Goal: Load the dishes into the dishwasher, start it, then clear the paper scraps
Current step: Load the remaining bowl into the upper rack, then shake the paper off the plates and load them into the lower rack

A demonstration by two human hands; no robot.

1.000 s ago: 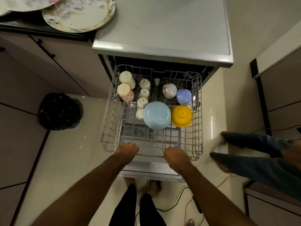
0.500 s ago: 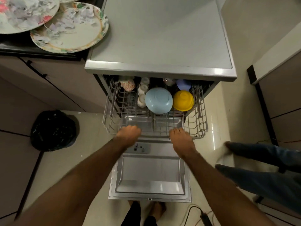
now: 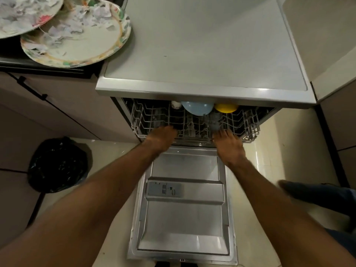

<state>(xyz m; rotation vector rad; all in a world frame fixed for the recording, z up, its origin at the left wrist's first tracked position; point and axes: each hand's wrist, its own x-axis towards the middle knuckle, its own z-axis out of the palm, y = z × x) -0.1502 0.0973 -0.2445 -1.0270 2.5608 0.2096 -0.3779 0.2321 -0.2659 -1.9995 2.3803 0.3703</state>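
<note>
1. The right hand [image 3: 230,149] has its fingers [image 3: 221,134] laid fairly straight and close together against the front rail of the rack [image 3: 248,130], pressing rather than gripping.
2. The left hand [image 3: 160,138] meets the same rail further left. Its fingers are tucked out of sight beyond the knuckles and blurred, so I cannot tell whether they hook the wire or only push.
3. The relation that matters: the rack lies directly ahead of both hands, its front rail running left to right across them, and its travel runs straight away from the person into the dishwasher [image 3: 204,45]. Both hands are equally near, one towards each end of the rail, which should give an even push with no skew.
4. The rack sits mostly inside already. The blue bowl [image 3: 198,109] and yellow bowl [image 3: 226,108] peek out just under the top edge, well beyond the fingers.
5. Below the forearms the door [image 3: 185,209] lies folded down flat; it looks like the next thing to lift once the rack is home.
6. Further out, on the dark desk [image 3: 48,69] to the left, two plates [image 3: 77,33] hold the paper scraps [image 3: 57,33] — untouched so far — and a black bag [image 3: 57,164] sits on the floor below
</note>
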